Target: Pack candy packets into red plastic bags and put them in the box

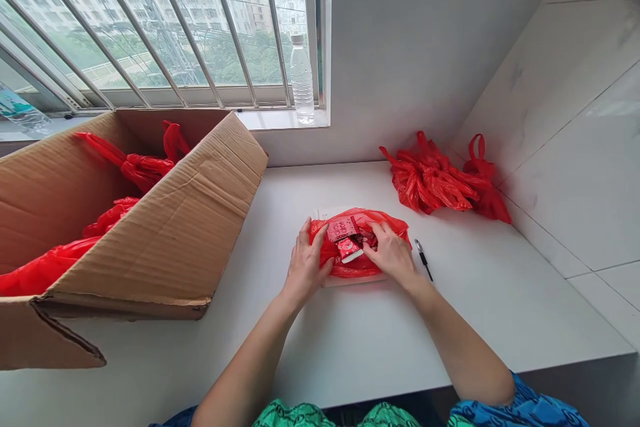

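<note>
Here, on a flat white counter top (pixel 320 360), a thin red plastic bag (pixel 320 247) lying near the counter's middle over a pale flat card (pixel 355 282), its mouth spread open. Inside the bag, several small red-and-white paper packets (pixel 343 229), loosely piled. Around the bag's left edge, the left hand (pixel 305 263), fingers curled and gripping the plastic. Over the packets, the right hand (pixel 393 255), fingers bent and reaching into the bag's mouth, touching the packets; whether pinching anything, impossible to tell. Just right of the bag, a slim black pen (pixel 424 260) lying on the counter. To the left, a large open corrugated cardboard box (pixel 165 213), flaps up, with crumpled red plastic carrier bags (pixel 125 160) inside. Farther right, beside a glossy white tiled wall (pixel 565 167), a crumpled heap of red plastic bags (pixel 430 180). Beyond, on a white window sill (pixel 280 119), a clear plastic water bottle (pixel 303 80) standing upright before steel window bars (pixel 150 27).
</note>
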A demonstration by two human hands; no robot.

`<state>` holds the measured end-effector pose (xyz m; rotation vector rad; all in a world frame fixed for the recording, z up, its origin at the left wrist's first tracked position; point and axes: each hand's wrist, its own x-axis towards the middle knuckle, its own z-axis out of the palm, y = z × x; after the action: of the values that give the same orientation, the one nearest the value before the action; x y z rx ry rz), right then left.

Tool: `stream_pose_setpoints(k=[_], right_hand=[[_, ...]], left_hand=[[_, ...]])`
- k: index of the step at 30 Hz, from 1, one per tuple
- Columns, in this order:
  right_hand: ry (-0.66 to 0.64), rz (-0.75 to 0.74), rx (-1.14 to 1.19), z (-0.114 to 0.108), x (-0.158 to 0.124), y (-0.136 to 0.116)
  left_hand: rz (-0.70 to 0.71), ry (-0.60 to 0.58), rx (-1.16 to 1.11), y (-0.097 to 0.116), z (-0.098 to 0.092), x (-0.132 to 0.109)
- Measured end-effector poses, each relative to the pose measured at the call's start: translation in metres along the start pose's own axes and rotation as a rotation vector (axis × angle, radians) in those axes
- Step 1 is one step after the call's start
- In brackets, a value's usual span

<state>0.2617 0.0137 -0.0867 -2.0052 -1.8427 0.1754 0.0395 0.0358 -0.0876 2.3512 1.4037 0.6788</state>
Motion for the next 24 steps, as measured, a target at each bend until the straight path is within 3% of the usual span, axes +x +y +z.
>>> stream_pose_setpoints(k=[4,7,10,13,16,21,24], right_hand=[[0.003,-0.001,0.131,-0.002,0.001,0.007],[0.071,-0.005,0.036,0.000,0.000,0.007],[0.156,-0.107,-0.080,0.003,0.002,0.001],[0.139,-0.226,-0.149,0.008,0.007,-0.005],[0.112,-0.248,-0.122,0.009,0.012,-0.008],[0.188,-0.154,0.351,-0.005,0.008,-0.004],[0.055,-0.063,0.811,-0.014,0.002,-0.001]], left_hand=[[-0.008,-0.007,0.005,-0.002,0.001,0.000],[-0.002,-0.001,-0.008,-0.003,0.002,0.000],[-0.001,-0.008,-0.017,-0.003,0.003,0.000],[-0.002,-0.012,-0.021,-0.002,0.004,0.000],[0.002,-0.004,-0.020,-0.002,0.004,0.001],[-0.017,0.049,-0.077,0.000,0.001,0.004],[-0.027,0.123,-0.141,0.007,-0.006,0.006]])
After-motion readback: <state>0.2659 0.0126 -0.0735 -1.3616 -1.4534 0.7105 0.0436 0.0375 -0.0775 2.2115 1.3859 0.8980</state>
